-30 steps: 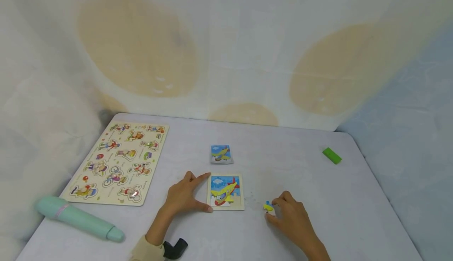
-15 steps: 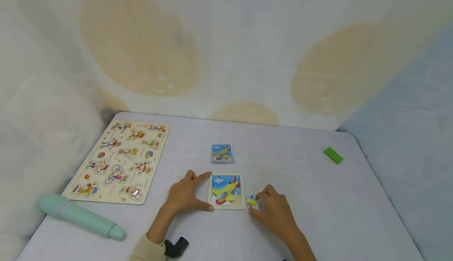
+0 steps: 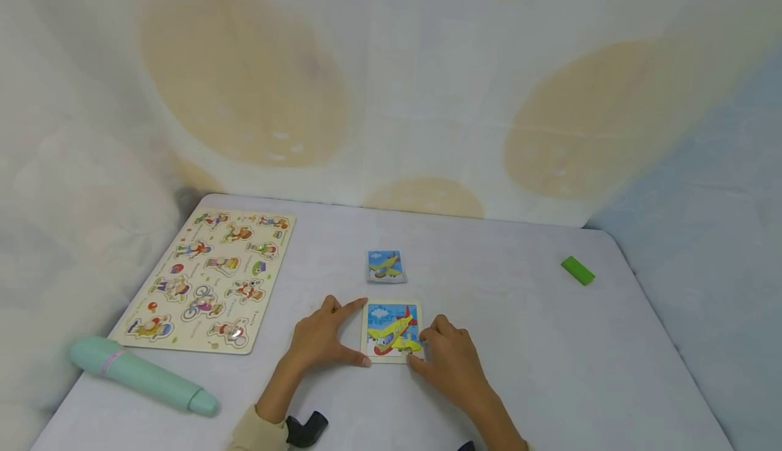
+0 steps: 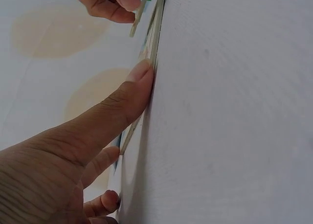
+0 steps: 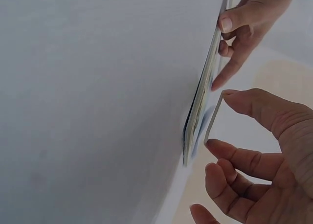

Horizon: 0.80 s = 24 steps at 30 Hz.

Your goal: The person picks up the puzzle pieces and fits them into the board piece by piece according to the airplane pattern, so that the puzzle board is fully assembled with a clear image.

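A small square puzzle board (image 3: 364, 332) with a yellow airplane picture lies on the table. My left hand (image 3: 320, 337) spans its left side, index finger at the far corner and thumb (image 4: 142, 75) at the near corner. Over the board's lower right part, my right hand (image 3: 451, 359) pinches a puzzle piece (image 3: 412, 346) by its edges between thumb and index finger. In the right wrist view the piece (image 5: 214, 117), seen edge-on, stands slightly apart from the board (image 5: 199, 106). The piece covers the board's lower right corner area.
Behind the board lies a small airplane picture card (image 3: 385, 265). A large peg puzzle board (image 3: 210, 288) is at the left, with a mint-green microphone-shaped object (image 3: 143, 376) in front of it. A green block (image 3: 578, 270) sits at the far right.
My right hand has carried the puzzle piece leftward from the table to over the board's lower right part. The left hand has stayed at the board's left side.
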Motion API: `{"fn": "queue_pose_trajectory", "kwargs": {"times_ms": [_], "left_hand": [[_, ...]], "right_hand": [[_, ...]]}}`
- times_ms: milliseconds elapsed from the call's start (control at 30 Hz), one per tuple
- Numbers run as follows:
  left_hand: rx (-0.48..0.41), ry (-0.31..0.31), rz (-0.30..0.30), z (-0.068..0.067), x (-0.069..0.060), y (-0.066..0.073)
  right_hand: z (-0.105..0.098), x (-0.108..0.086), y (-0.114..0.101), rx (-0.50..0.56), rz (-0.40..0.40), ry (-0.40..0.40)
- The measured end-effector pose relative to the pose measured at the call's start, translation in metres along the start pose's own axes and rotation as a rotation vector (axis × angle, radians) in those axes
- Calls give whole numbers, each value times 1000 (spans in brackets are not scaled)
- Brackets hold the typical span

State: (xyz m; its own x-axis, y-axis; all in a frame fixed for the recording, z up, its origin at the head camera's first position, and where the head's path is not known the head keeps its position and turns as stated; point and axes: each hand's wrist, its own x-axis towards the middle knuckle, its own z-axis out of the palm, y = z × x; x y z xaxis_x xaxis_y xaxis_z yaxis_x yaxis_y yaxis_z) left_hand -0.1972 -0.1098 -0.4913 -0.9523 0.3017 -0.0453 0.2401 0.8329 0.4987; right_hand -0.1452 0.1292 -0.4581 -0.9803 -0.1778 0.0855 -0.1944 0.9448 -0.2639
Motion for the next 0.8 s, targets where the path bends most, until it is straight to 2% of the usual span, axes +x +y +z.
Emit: {"fn": "queue_pose_trajectory", "kwargs": {"times_ms": [367,600,800], "left_hand": [[-8,-3,-7,1,1,4],[-15,-6,-9,2,0,5],[-7,-5,-20,1,0,3]], "right_hand": [[4,3,-4,-85,-30,-16],[-4,-17,7,-124,-112,-45],[-3,-30,17,-232,-196,-75]]}}
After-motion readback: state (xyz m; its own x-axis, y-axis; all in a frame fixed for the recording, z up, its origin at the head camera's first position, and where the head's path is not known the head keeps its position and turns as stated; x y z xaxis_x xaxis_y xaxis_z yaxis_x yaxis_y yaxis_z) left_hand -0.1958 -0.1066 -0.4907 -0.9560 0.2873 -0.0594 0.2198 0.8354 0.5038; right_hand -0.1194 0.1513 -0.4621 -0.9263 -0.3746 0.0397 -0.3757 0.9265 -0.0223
